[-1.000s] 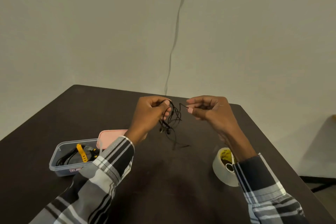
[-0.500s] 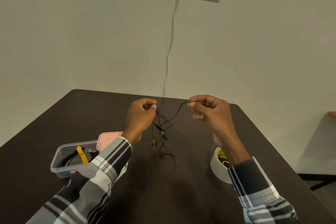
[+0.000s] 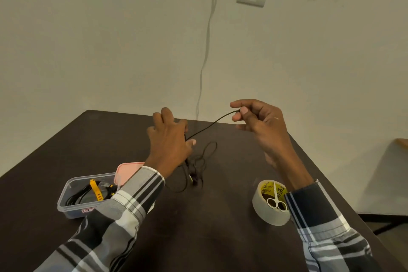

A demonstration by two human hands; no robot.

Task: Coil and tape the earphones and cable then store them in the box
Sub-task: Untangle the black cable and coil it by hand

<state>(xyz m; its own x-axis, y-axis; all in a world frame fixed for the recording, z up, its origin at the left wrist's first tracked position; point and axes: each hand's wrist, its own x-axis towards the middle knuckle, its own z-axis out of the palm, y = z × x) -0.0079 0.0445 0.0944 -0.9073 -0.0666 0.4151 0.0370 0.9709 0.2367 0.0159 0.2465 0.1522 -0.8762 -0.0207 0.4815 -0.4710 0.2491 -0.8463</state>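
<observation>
Two hands work above the middle of the dark tabletop (image 3: 220,238). Right hand (image 3: 262,126) pinches one end of the black earphone cable (image 3: 212,125) between thumb and forefinger, raised above the surface toward the far edge. From that pinch the cable runs down and left to the left hand (image 3: 171,139), whose fingers are spread and mostly straight; the cable passes at its thumb side, and a firm grip cannot be confirmed. Below the left hand the remaining cable hangs in loose loops onto the tabletop, with the earbuds (image 3: 195,180) lying at the centre. Near the left edge stands a clear plastic box (image 3: 72,202) containing a black cable with a yellow tie (image 3: 95,190); its pink lid (image 3: 128,169) lies just beside it. Toward the right edge a roll of tape (image 3: 270,212) lies flat, with small scissors (image 3: 276,200) resting in its core.
</observation>
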